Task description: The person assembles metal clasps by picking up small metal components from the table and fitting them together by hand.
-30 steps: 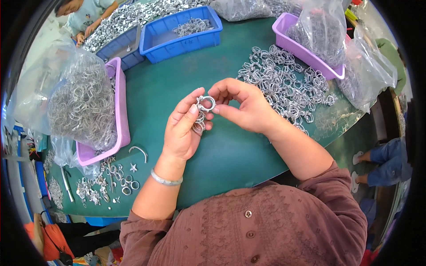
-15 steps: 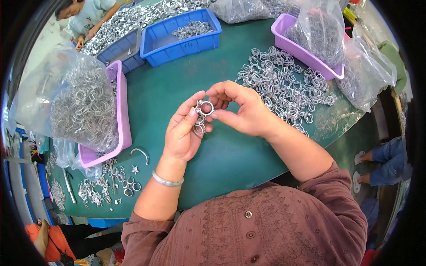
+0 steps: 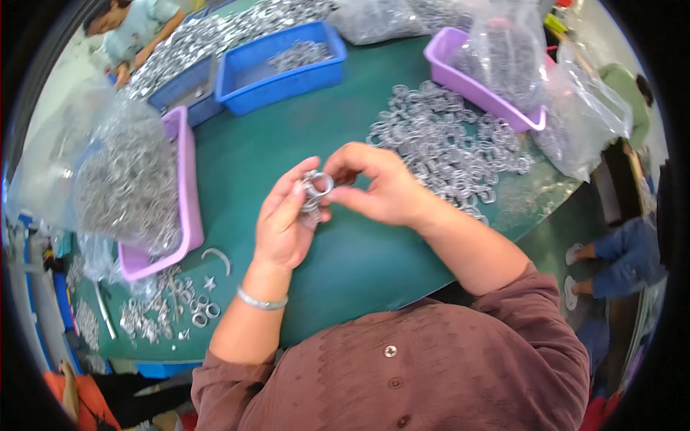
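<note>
Over the green table [image 3: 273, 151], my left hand [image 3: 284, 223] and my right hand [image 3: 377, 187] meet and both pinch a small cluster of silver metal rings [image 3: 315, 188]. My left fingers hold the lower rings from the left. The thumb and forefinger of my right hand grip the top ring from the right. A silver bangle [image 3: 260, 302] circles my left wrist. A loose heap of the same silver rings [image 3: 445, 147] lies just right of my right hand.
A purple tray [image 3: 188, 208] with a bagful of rings stands at the left, small finished pieces [image 3: 172, 305] in front of it. Blue bins [image 3: 284, 75] sit at the back, another purple tray [image 3: 467, 82] with bags at the right. Another person [image 3: 129, 32] works far left.
Both hands have stayed together over the same spot. The ring cluster has turned slightly between the fingers.
</note>
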{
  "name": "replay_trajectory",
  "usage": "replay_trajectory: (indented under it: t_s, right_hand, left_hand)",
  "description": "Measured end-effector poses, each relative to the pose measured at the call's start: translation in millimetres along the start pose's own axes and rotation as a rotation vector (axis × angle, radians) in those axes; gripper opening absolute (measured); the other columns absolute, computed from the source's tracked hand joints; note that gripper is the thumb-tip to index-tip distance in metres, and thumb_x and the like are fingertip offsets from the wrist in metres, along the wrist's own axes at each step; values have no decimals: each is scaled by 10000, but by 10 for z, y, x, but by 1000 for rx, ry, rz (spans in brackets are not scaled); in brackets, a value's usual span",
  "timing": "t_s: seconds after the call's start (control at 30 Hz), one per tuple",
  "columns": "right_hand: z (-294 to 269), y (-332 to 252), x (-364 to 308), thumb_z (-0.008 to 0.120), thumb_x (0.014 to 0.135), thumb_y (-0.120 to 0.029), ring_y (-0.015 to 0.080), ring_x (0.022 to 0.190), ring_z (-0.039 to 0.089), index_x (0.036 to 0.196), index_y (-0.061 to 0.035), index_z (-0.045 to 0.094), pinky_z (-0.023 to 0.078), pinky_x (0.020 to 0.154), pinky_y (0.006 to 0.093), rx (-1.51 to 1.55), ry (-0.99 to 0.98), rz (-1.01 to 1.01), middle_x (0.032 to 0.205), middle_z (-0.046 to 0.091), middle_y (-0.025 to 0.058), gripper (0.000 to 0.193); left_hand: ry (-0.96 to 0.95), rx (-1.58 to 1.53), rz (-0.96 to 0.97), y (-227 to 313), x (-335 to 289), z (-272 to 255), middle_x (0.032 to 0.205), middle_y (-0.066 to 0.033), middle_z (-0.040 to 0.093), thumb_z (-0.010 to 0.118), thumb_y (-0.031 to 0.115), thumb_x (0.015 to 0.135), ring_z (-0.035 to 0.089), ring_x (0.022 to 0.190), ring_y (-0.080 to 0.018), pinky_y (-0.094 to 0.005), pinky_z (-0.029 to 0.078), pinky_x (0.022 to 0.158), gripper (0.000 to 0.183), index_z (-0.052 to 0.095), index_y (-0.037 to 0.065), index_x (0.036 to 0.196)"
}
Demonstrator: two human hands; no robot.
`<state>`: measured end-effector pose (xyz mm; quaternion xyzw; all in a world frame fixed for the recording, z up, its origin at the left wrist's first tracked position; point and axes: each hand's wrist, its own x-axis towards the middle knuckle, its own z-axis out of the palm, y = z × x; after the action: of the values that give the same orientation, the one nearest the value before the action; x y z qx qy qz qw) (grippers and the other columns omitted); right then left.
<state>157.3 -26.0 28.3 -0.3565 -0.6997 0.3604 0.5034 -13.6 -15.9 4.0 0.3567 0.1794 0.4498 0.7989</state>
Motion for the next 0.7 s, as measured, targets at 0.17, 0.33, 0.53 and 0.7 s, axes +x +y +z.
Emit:
replay_trajectory:
  t_s: [0.17, 0.33, 0.53, 0.7]
  right_hand:
    - [25, 2, 29, 672, 666, -21, 171, 710, 577, 840, -20, 553, 480, 637, 271, -84, -6, -63, 788, 559, 79, 211]
    - [8, 10, 10, 681, 661, -38, 174, 687, 564, 832, -33, 550, 464, 594, 273, -138, 12, -108, 789, 556, 72, 215]
    - [12, 23, 4, 687, 659, -67, 211, 686, 573, 826, -32, 538, 466, 576, 288, -219, 6, -139, 786, 558, 81, 226]
    - [10, 2, 3, 683, 657, -62, 228, 681, 570, 807, -31, 535, 461, 573, 297, -231, -2, -125, 778, 553, 87, 213]
  left_hand:
    - [67, 4, 14, 1, -10, -12, 941, -71, 572, 416, 172, 902, 560, 803, -157, -262, 481, 603, 330, 439, 19, 1194]
    - [51, -15, -31, 8, 18, -23, 965, -61, 550, 418, 211, 895, 543, 797, -162, -276, 464, 591, 346, 429, 30, 1191]
    - [55, -45, -46, -14, 26, -39, 917, -59, 581, 386, 194, 913, 566, 763, -147, -266, 492, 593, 327, 460, 1, 1166]
    - [65, -44, -50, -12, 21, -28, 919, -68, 583, 387, 192, 911, 572, 768, -153, -271, 496, 593, 327, 461, -1, 1166]
